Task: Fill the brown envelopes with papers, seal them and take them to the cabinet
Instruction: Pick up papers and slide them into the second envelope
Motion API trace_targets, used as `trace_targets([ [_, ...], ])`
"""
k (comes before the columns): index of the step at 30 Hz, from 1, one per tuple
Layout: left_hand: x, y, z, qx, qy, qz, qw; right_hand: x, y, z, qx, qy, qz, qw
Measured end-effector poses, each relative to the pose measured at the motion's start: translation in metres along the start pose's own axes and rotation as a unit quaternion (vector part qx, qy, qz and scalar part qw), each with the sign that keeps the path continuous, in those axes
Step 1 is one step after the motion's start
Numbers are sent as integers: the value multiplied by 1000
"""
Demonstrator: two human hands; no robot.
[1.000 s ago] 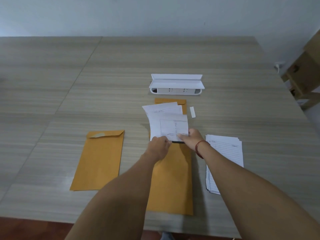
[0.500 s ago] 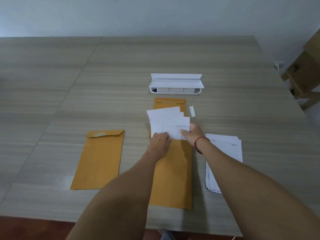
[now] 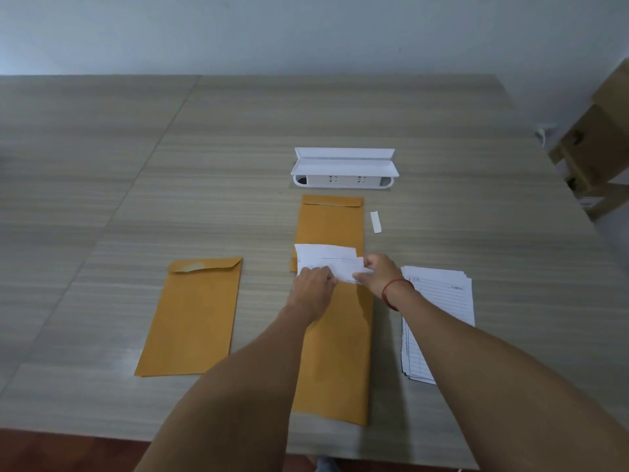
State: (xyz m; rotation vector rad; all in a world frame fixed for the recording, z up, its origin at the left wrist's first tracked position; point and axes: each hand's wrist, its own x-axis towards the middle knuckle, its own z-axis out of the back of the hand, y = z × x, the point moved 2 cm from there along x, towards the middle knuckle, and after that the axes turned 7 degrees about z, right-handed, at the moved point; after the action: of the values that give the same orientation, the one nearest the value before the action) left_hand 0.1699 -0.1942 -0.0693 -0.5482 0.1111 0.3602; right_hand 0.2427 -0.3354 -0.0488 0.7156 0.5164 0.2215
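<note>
Papers half inside a brown envelope, both hands at its mouth.

On the desk (image 3: 238, 131) the middle envelope (image 3: 337, 352) lies lengthwise toward the person, with a sheaf of papers (image 3: 326, 258) sticking out of its far end. The left hand (image 3: 315, 287) is curled at the envelope's mouth and grips it there; the right hand (image 3: 377, 274) pinches the papers' right edge. A second envelope (image 3: 332, 219) lies just beyond, partly under the papers, and a third envelope (image 3: 194, 315) lies flat to the left. A stack of lined sheets (image 3: 442, 301) lies to the right. Farther back are a small white strip (image 3: 375, 221) and a white socket box (image 3: 343, 168).
</note>
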Motion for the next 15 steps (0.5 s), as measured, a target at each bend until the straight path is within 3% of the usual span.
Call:
trace_targets([
  [4, 3, 0, 2, -8, 1, -10, 1000, -1, 8, 7, 94, -14, 1, 995],
  [9, 1, -1, 1, 8, -5, -10, 1000, 1, 1, 0, -24, 60, -1, 998],
  [15, 0, 1, 0, 5, -9, -8, 1000, 8, 9, 3, -27, 18, 47, 998],
])
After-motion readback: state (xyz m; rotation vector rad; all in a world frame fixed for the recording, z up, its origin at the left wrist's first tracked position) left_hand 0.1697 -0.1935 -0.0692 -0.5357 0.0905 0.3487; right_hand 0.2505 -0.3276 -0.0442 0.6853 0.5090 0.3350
